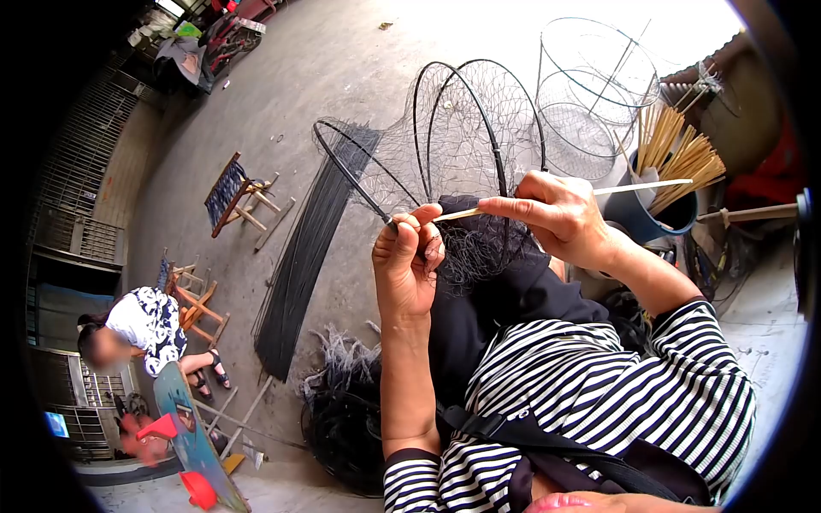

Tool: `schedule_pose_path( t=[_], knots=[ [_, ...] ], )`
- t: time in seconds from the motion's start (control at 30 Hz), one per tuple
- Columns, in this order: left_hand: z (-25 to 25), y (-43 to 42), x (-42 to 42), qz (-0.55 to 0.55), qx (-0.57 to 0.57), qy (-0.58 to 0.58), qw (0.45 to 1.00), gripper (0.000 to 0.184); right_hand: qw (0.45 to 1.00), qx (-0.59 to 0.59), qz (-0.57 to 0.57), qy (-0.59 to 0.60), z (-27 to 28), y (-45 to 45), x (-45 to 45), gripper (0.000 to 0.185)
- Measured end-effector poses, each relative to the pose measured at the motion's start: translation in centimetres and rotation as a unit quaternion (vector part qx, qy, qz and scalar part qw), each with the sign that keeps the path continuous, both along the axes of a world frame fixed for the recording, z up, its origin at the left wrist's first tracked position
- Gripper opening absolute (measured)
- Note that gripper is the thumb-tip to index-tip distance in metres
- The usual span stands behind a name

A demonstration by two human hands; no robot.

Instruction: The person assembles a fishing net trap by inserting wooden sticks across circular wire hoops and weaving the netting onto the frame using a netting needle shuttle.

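Fingers (pixel 409 245) of the left hand (pixel 404 269) pinch one black hoop (pixel 373 206); those of the right hand (pixel 558 218) grip one pale stick (pixel 646 185), its tip near the left fingertips. Netting (pixel 466 137) spans three visible hoops ahead. Right of it, one blue bucket (pixel 630 211) holds many yellowish sticks (pixel 677 158), too bunched to count. One dark bundle (pixel 321 231) lies on the floor (pixel 291 94).

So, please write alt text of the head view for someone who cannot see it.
A person's right hand holds a pale stick; near its tip, the left hand pinches a black hoop of a net. More sticks stand in a bucket.
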State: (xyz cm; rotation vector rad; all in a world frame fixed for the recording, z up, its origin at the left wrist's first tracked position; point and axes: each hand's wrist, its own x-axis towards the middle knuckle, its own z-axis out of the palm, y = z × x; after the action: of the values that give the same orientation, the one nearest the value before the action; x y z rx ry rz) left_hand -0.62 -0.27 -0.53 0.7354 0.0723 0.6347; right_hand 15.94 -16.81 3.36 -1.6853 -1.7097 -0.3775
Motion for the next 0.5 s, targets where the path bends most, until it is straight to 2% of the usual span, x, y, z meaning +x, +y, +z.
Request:
schedule_pose_path(
  t=[0.1, 0.3, 0.5],
  knots=[
    [0.1, -0.1, 0.1, -0.015, 0.008, -0.010, 1.000, 0.017, 0.999, -0.012, -0.016, -0.048, 0.2, 0.0, -0.1, 0.055],
    [0.7, -0.7, 0.6, -0.028, 0.017, 0.000, 0.999, 0.015, 1.000, 0.005, -0.014, 0.005, -0.1, 0.9, -0.4, 0.038],
    [0.9, -1.0, 0.5, -0.017, -0.001, 0.023, 1.000, 0.009, 1.000, -0.001, -0.022, 0.008, 0.2, 0.9, -0.5, 0.034]
  ],
)
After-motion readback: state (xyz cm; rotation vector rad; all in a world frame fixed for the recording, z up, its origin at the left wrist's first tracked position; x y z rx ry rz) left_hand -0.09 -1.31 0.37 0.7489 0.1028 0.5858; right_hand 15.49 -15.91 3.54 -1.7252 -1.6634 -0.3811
